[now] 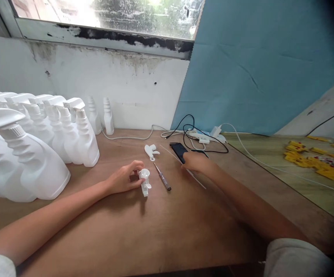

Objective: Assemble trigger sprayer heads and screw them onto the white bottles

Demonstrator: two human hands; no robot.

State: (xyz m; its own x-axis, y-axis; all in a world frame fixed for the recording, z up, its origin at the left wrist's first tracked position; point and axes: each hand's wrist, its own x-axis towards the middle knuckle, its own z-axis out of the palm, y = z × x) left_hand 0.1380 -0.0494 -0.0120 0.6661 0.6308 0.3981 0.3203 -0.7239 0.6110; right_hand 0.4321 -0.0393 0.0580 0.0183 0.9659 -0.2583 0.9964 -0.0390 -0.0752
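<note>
the left hand [123, 179] was found over the middle of the table [155, 238], its thumb and fingers clamped on a white nozzle [144, 184]. the nozzle was in the middle of the scene, its round cup facing up. the right hand [196, 161] was at the near end of a black phone [177, 151] and in contact with it; the fingers were partly hidden, and whether they had closed on the phone could not be told

between the hands lay a screwdriver [162, 177], its tip towards the far side and near a white trigger piece [150, 151]. a thin white tube [199, 181] lay slantwise to the right, partly covered by the right hand. on the far side, a looped black cable [194, 122] lay by a white power strip [220, 137]. on the left, white spray bottles [82, 140] stood upright in rows; two more bottles [108, 118] stood farther off, near the wall [144, 84]. on the far right, yellow parts [328, 170] lay on a paler surface [259, 148]
</note>
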